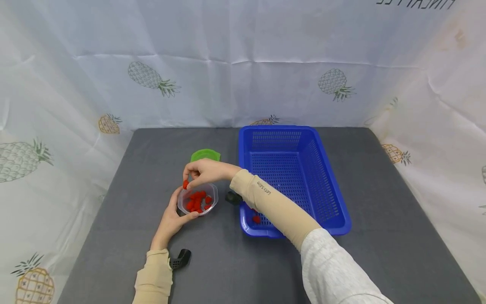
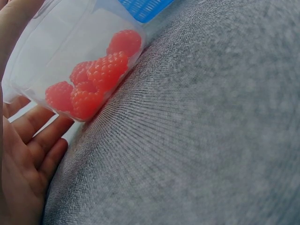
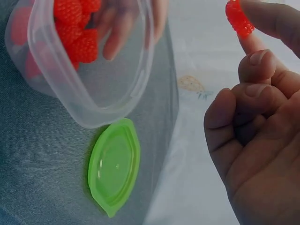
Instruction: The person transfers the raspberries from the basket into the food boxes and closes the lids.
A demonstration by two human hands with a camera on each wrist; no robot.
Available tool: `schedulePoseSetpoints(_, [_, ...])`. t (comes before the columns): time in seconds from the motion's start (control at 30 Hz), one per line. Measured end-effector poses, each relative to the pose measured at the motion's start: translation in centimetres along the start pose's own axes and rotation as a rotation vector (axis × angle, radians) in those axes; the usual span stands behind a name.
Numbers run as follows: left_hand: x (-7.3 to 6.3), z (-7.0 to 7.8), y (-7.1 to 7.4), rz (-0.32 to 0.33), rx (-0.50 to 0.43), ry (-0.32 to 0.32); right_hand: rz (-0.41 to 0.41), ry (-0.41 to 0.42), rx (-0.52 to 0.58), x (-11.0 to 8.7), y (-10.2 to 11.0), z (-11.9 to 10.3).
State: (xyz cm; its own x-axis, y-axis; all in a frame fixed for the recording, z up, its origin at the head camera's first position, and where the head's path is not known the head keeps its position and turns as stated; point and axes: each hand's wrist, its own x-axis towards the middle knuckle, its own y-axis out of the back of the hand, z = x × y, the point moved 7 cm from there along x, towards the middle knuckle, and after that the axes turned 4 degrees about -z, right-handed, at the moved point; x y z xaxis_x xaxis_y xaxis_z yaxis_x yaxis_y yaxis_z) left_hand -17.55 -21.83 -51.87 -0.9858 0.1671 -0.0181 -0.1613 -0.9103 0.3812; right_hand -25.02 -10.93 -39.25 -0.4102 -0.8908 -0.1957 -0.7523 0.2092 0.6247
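Observation:
In the head view my right hand (image 1: pixel 208 171) pinches a single red raspberry (image 1: pixel 185 184) between thumb and forefinger, over the rim of a clear plastic container (image 1: pixel 215 195). The right wrist view shows that raspberry (image 3: pixel 238 19) at the fingertips, with the other fingers curled. My left hand (image 1: pixel 169 222) grips the container's near left side, its thumb at the front and its fingers around the back. Several raspberries (image 2: pixel 101 75) lie on the container's bottom. Beyond the container a green lid (image 3: pixel 115 168) rests flat on the table, partly hidden by the right hand in the head view.
Right of the container stands a blue perforated basket (image 1: pixel 334 185), with a raspberry (image 1: pixel 256 219) in its near left corner. My right forearm crosses above it. Black wrist devices sit by the left wrist (image 1: pixel 180 259) and under the right wrist (image 1: pixel 233 197). Pineapple-print cloth (image 1: pixel 235 88) hangs around the grey table.

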Motion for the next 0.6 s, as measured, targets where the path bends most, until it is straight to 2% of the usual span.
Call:
schedulePoseSetpoints(0.2, [-0.1,0.0,-0.1,0.000,0.004,-0.006,-0.035,-0.062,-0.041,0.7,-1.0,0.8])
schedulePoseSetpoints(0.43, [-0.1,0.0,0.0,0.010,0.019,-0.013,-0.040,-0.114,-0.085,1.3,-1.3,1.7])
schedulePoseSetpoints(0.6, [0.0,0.0,0.0,0.010,0.023,-0.012,-0.047,-0.138,-0.175,1.9,-1.6,2.4])
